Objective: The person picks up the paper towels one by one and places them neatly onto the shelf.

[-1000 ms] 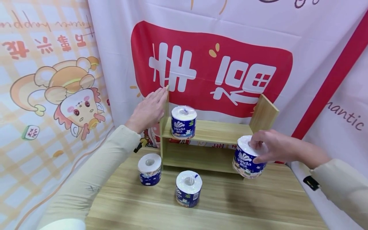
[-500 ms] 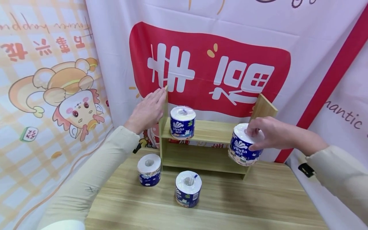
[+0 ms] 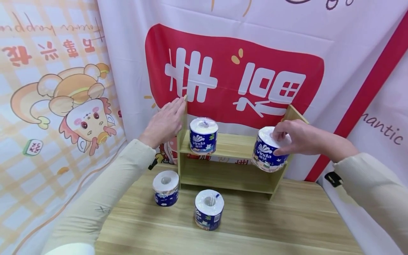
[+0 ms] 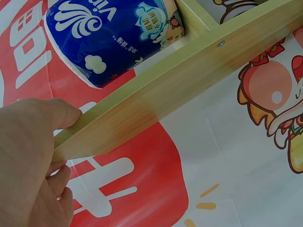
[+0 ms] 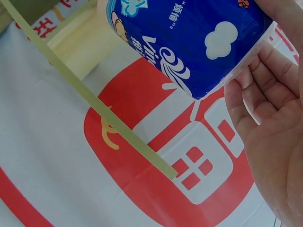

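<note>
In the head view my left hand (image 3: 165,122) holds the top of the left side panel (image 3: 182,124) of a small wooden shelf (image 3: 237,144). The left wrist view has the thumb on one side of that panel and curled fingers on the other. My right hand (image 3: 301,138) pinches a blue-and-white toilet roll (image 3: 267,154) by its top, fingertips at the core. This roll hangs in front of the upper board's right end, slightly tilted. Another toilet roll (image 3: 203,140) stands upright on the upper board's left end. The held roll's contact with the shelf cannot be told.
Two more toilet rolls stand upright on the wooden table (image 3: 255,230): one roll (image 3: 165,189) beside the shelf's left foot, one roll (image 3: 209,210) in front of the shelf. Printed cloth (image 3: 127,42) hangs behind and on both sides. The right side panel (image 3: 292,114) rises behind the right hand.
My right hand has lifted its toilet roll up and slightly left, from beside the shelf's lower right to the height of the upper board. The left hand has stayed on the panel.
</note>
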A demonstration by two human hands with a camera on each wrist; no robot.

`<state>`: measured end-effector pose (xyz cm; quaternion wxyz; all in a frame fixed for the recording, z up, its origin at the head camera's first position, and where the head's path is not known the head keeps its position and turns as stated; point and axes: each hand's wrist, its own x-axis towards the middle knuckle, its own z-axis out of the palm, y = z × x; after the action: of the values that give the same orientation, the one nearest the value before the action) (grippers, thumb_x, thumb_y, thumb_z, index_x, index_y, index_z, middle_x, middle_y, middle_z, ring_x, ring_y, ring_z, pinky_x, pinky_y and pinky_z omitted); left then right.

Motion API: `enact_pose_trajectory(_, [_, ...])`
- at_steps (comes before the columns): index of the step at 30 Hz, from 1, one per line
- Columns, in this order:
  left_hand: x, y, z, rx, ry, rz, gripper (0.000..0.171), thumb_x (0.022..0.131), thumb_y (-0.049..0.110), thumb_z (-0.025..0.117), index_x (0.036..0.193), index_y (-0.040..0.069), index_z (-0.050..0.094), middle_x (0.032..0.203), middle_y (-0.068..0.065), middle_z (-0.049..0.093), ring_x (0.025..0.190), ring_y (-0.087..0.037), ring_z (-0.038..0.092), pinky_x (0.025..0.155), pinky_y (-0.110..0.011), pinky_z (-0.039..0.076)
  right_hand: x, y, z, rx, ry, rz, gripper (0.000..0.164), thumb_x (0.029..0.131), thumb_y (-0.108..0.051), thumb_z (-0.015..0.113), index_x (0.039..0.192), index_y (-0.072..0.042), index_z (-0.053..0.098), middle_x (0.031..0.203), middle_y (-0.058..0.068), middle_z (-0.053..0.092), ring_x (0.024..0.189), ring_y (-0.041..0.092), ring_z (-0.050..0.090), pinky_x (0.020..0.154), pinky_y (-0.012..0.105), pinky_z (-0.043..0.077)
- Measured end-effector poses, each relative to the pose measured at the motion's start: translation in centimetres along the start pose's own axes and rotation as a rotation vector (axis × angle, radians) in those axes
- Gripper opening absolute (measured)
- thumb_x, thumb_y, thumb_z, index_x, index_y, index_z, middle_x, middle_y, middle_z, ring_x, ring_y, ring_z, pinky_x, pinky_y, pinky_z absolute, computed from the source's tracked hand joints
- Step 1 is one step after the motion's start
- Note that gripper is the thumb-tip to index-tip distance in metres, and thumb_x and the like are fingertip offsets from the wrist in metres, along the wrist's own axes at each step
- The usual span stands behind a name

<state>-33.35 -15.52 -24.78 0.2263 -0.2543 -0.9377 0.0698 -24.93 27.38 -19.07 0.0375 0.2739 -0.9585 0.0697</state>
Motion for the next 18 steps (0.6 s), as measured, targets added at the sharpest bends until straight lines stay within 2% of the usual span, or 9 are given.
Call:
enact_pose_trajectory(6, [0.0,0.1,0.0,-0.001,0.006,-0.003,0.08,0.105,0.026,0.061,0.168,0.0,0.019,0.178,-0.017,0.017,0.165,-0.037,0.018,0.134,-0.049,0.024,0.9,0.4,-0.2,0.001,0.019,0.008,0.038,0.08,-0.026,0.094,0.11,-0.016,0.072,0.112,0.004,0.074,0.106,0.023,0.067,0.092,0.051,0.065])
enact_pose_trajectory(18, [0.0,0.0,0.0,0.029,0.023,0.008,0.083,0.104,0.026,0.064,0.168,0.0,0.018,0.177,-0.018,0.02,0.165,-0.037,0.021,0.133,-0.049,0.027,3.0,1.0,-0.4,-0.01,0.004,0.079,0.042,0.082,-0.028,0.092,0.115,-0.012,0.072,0.116,0.009,0.073,0.109,0.027,0.066,0.092,0.054,0.064])
